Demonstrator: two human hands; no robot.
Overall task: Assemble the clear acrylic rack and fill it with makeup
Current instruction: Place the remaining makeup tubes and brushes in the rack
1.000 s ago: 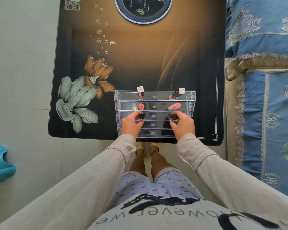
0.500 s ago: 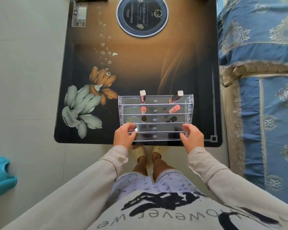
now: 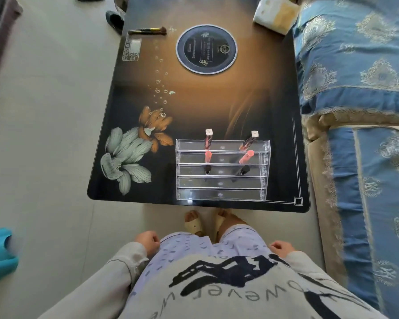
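Far of the left hand [image 3: 148,241] and right hand [image 3: 281,247], the acrylic rack [image 3: 220,195] lay on the bench [image 3: 217,107], long axis left-right, equidistant; fingers loosely curled, empty.

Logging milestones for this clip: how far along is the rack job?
Done: clear rack stands assembled on the table, six tubes sit in its back three tiers, two each. In hand: nothing; left hand and right hand hang empty by the hips. Left: the front two tiers are bare; brushes lie at the table's far corner.
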